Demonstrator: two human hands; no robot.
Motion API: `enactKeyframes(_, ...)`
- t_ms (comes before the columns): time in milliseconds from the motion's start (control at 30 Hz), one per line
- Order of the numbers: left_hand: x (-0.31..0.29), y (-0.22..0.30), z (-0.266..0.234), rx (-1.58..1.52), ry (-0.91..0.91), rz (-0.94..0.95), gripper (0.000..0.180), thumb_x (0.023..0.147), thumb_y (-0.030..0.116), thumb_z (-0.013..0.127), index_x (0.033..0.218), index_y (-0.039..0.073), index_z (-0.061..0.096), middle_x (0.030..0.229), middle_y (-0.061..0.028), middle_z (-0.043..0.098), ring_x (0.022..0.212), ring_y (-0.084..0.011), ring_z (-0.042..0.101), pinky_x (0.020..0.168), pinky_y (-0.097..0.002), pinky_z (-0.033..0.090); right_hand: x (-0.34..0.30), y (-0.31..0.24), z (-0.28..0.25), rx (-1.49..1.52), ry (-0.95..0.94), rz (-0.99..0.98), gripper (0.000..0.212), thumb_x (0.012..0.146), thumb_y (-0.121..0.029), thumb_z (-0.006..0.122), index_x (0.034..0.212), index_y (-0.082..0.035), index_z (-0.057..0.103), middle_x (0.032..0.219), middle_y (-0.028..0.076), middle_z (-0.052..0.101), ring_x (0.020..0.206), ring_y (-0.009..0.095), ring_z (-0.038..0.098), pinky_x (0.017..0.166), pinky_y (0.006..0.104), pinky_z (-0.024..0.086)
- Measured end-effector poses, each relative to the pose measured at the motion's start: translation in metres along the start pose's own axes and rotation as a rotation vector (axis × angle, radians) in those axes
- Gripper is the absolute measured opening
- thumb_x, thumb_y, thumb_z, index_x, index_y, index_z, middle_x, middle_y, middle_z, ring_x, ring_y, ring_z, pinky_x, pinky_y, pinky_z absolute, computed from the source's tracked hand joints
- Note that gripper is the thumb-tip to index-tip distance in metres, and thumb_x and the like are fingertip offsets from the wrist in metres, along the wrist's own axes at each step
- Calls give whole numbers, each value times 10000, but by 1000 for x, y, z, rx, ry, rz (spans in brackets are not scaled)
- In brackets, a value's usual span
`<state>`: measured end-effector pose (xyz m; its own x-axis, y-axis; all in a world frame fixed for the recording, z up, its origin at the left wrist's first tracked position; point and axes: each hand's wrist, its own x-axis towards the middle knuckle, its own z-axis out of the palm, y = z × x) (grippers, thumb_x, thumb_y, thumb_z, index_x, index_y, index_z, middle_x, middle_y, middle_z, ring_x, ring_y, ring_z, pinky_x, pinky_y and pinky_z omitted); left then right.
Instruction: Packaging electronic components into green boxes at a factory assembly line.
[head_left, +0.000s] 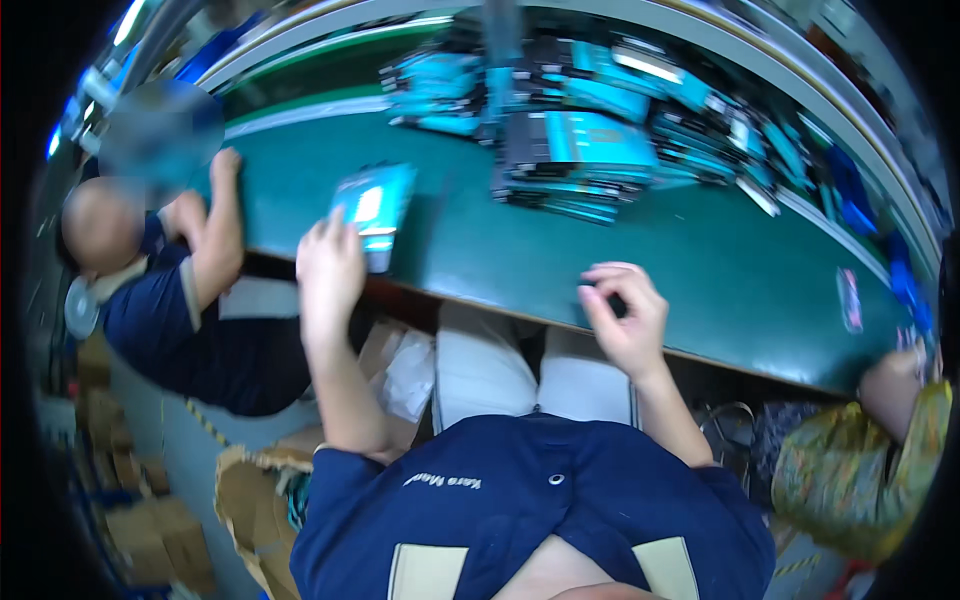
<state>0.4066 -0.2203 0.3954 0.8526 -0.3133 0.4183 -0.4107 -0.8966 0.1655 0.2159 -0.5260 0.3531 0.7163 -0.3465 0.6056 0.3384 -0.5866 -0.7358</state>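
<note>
My left hand (333,268) is at the table's near edge, left of my body. Its fingers grip the left side of a flat teal package (388,200), which has a bright glare on it and is slightly blurred. My right hand (632,312) is held over the near edge, right of centre. Its fingers curl toward the thumb in a pinch. A small dark spot shows at the fingertips, too small to name. Beyond it, a stack of flat teal and black packages (600,140) lies on the green table (480,250).
More teal and black packages (435,85) are piled along the back, beside an upright post (502,40). A small pinkish packet (849,300) lies at the right. A co-worker (160,300) sits at the left; another person's arm (893,385) is at the right. An opened carton (245,510) stands below.
</note>
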Motion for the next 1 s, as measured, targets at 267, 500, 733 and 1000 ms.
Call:
enactKeyframes(267, 22, 16, -4, 30, -257, -92, 1076, 741, 518, 750, 1553, 69, 205, 1264, -338, 526, 1119, -473, 576, 934, -473, 487, 9, 2, 16, -131, -190, -309, 177, 781, -179, 744, 789, -74, 601, 930, 71, 652, 1030, 292, 609, 879, 420, 477)
enactKeyframes(500, 61, 2, 22, 95, -359, -313, 1101, 698, 346, 735, 1579, 117, 115, 1291, -331, 523, 1148, -451, 583, 986, -463, 474, 106, -19, 33, -543, -25, -538, 343, 756, -249, 767, 1000, -62, 616, 1152, 109, 607, 1206, 325, 512, 1065, 542, 348)
enactKeyframes(733, 65, 10, 8, 137, -430, -314, 1191, 626, 247, 785, 1588, 264, 82, 1291, -300, 524, 1126, -441, 596, 976, -472, 481, 115, 19, 62, -818, -72, -426, 459, 850, -304, 708, 1210, -44, 592, 1278, 146, 591, 1256, 334, 506, 1105, 622, 282)
enactKeyframes(1000, 102, -52, 27, 77, -377, -401, 1163, 616, 222, 756, 1584, 287, 114, 1283, -284, 533, 1120, -443, 593, 998, -475, 464, 114, 14, 59, -781, 45, -605, 273, 840, -118, 576, 1093, -56, 656, 1166, 88, 656, 1133, 266, 593, 1077, 551, 362)
